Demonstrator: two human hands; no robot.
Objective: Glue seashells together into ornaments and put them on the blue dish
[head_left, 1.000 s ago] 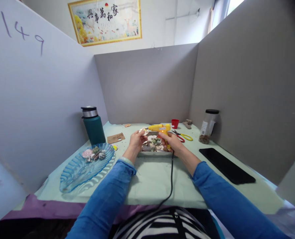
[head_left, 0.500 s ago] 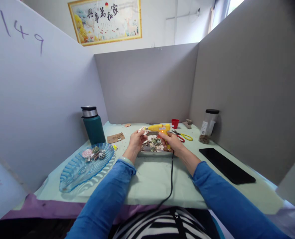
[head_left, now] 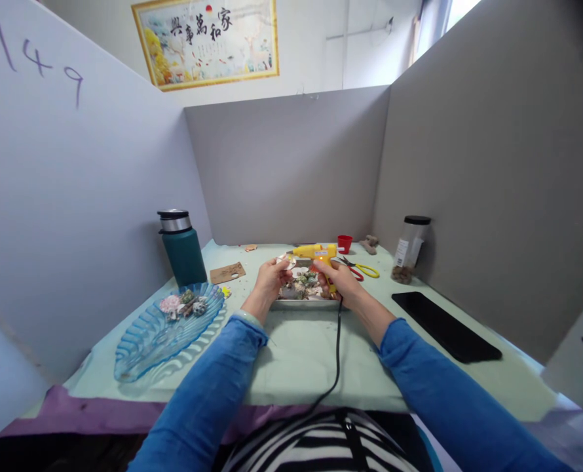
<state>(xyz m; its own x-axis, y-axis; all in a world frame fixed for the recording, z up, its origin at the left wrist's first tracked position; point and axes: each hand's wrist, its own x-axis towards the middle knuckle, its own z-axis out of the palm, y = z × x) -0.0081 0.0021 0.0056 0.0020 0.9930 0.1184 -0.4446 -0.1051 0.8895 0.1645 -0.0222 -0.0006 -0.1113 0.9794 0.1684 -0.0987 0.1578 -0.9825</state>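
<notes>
My right hand (head_left: 338, 278) is wrapped round the grip of a yellow hot glue gun (head_left: 316, 252), whose nozzle points left. Pinched in my left hand (head_left: 270, 282) is a small whitish piece that looks like a shell (head_left: 286, 261), right at the nozzle tip. Whether tip and piece touch, I cannot tell. Below and between both hands lies a shallow tray (head_left: 306, 303) with several shells or stones (head_left: 305, 284) in it. From the gun's grip a black cord (head_left: 339, 347) runs down to the table's front edge.
A blue scalloped dish (head_left: 144, 357) with shells and a teal bottle (head_left: 183, 255) stand left, near brown cardboard (head_left: 227, 273). Behind the tray are a red cup (head_left: 344, 244) and yellow-and-red-handled scissors (head_left: 367, 270). Right are a jar (head_left: 409, 252) and a black phone-like slab (head_left: 446, 328). Partitions surround the table.
The whitish piece in my left hand has turned slightly at the nozzle. The glue gun stays almost in place, and the whole view has shifted a little.
</notes>
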